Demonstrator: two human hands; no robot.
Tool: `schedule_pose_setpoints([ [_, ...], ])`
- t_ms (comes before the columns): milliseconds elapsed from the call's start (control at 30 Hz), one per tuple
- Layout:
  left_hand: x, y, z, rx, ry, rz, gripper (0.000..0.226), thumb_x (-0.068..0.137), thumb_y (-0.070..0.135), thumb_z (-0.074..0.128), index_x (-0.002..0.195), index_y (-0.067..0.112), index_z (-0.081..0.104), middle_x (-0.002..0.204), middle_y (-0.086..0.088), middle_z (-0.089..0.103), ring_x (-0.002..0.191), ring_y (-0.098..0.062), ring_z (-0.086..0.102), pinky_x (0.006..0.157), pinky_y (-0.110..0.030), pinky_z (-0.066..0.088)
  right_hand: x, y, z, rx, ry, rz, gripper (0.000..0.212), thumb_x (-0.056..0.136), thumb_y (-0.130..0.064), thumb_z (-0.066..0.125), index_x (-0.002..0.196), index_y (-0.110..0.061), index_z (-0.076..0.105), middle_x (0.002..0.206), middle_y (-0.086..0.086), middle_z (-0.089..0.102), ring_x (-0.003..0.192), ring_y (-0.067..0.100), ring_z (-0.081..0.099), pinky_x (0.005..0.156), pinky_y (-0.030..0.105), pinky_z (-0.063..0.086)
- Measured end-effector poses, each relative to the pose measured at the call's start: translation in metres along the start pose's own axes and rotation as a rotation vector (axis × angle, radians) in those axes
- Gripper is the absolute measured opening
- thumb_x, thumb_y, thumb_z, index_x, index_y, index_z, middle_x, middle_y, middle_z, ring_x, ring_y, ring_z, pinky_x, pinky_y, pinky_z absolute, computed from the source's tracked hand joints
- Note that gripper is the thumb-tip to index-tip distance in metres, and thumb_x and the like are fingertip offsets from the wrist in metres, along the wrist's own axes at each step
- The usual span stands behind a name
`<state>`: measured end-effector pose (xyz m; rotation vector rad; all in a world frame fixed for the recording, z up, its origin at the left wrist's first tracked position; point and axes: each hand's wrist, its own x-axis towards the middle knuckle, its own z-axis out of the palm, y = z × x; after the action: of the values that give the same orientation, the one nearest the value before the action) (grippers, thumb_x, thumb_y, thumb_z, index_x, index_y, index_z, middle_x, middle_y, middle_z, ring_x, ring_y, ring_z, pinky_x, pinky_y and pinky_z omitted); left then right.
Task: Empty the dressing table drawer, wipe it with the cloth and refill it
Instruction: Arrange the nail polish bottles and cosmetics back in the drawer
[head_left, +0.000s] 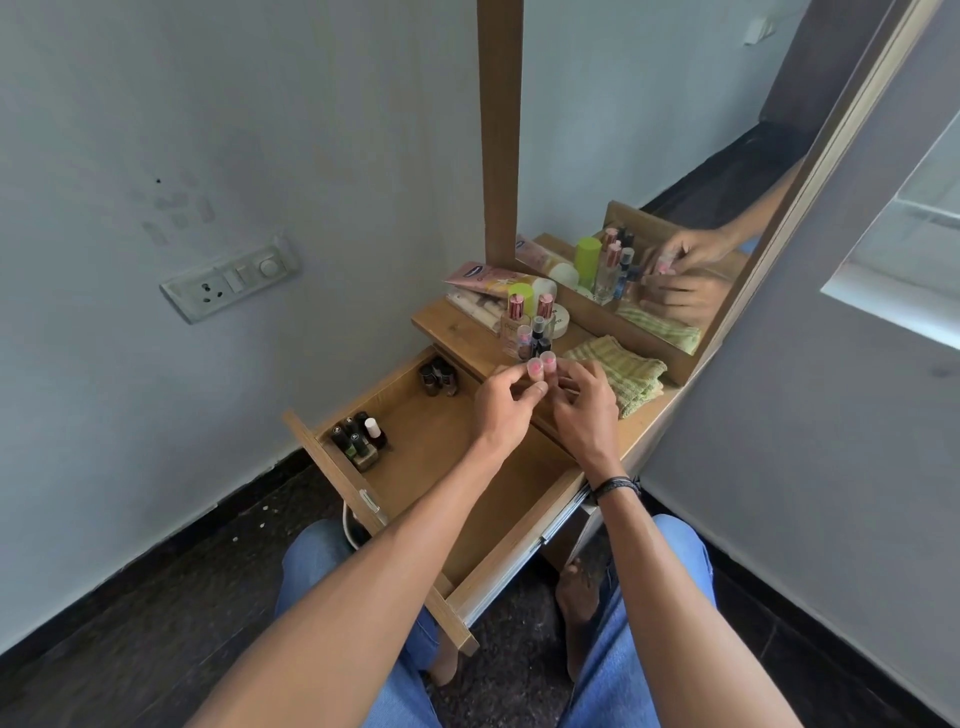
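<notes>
I am pinching a pink-capped bottle (533, 368) in my left grip (501, 400), a second pink-capped bottle (548, 360) in my right grip (582, 410), above the back of the drawer (415, 441).

A wooden dressing table drawer (431, 457) stands pulled wide open over the person's blue-jeaned knees. Above its far edge the left hand (505, 400) and the right hand (586, 408) each pinch one of two small clear pink-capped tubes (534, 368), held upright and side by side. Black-capped nail polish bottles (357, 441) cluster in the drawer's near left corner, and small dark bottles (439, 376) stand in its far corner. On the wooden tabletop (457, 328) a group of cosmetic bottles (525, 325) stands beside a folded green-striped cloth (621, 373), below a wood-framed mirror (675, 156).
</notes>
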<state>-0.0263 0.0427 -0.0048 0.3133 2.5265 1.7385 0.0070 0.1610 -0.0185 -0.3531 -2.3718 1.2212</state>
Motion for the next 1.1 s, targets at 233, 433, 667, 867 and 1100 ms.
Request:
schedule_pose_setpoints([
  [233, -0.017, -0.017, -0.034, 0.090, -0.041, 0.058, 0.025, 0.091, 0.028, 0.073, 0.115, 0.021, 0.075, 0.116, 0.002, 0.069, 0.105, -0.008, 0.061, 0.085, -0.019, 0.046, -0.013, -0.004, -0.004, 0.059, -0.204, -0.168, 0.026, 0.098, -0.027, 0.066, 0.122, -0.020, 0.073, 0.112, -0.006, 0.060, 0.094, 0.008, 0.069, 0.082, 0.024, 0.059],
  [433, -0.038, -0.038, -0.078, 0.213, -0.193, 0.034, 0.022, 0.086, 0.039, 0.073, 0.104, 0.026, 0.075, 0.107, 0.007, 0.070, 0.099, -0.009, 0.066, 0.087, -0.034, 0.054, -0.048, -0.007, 0.010, 0.036, -0.307, -0.198, 0.020, 0.095, -0.030, 0.070, 0.112, -0.021, 0.075, 0.103, -0.010, 0.062, 0.090, 0.006, 0.065, 0.080, 0.032, 0.059],
  [667, -0.065, -0.063, -0.108, 0.437, -0.328, -0.036, 0.018, 0.087, 0.034, 0.075, 0.104, 0.030, 0.073, 0.108, 0.017, 0.072, 0.097, -0.006, 0.065, 0.083, -0.025, 0.050, -0.093, -0.008, 0.045, -0.036, -0.376, -0.053, 0.015, 0.090, -0.033, 0.077, 0.100, -0.022, 0.075, 0.092, -0.013, 0.062, 0.080, 0.000, 0.064, 0.071, 0.025, 0.056],
  [867, -0.057, -0.076, -0.135, 0.615, -0.437, -0.123, 0.020, 0.083, 0.037, 0.079, 0.100, 0.037, 0.070, 0.107, 0.015, 0.072, 0.101, -0.009, 0.066, 0.092, -0.034, 0.053, -0.099, -0.022, 0.074, -0.177, -0.479, -0.052, 0.011, 0.090, -0.031, 0.075, 0.089, -0.021, 0.071, 0.090, -0.006, 0.067, 0.079, 0.013, 0.064, 0.071, 0.032, 0.055],
  [1100, -0.039, -0.079, -0.158, 0.871, -0.567, -0.117, 0.011, 0.088, 0.015, 0.075, 0.091, 0.025, 0.071, 0.092, 0.003, 0.072, 0.063, -0.011, 0.067, 0.043, -0.015, 0.040, -0.106, -0.038, 0.114, -0.265, -0.598, 0.005, 0.006, 0.089, -0.019, 0.067, 0.093, -0.015, 0.070, 0.092, 0.007, 0.071, 0.084, 0.029, 0.067, 0.078, 0.043, 0.057],
])
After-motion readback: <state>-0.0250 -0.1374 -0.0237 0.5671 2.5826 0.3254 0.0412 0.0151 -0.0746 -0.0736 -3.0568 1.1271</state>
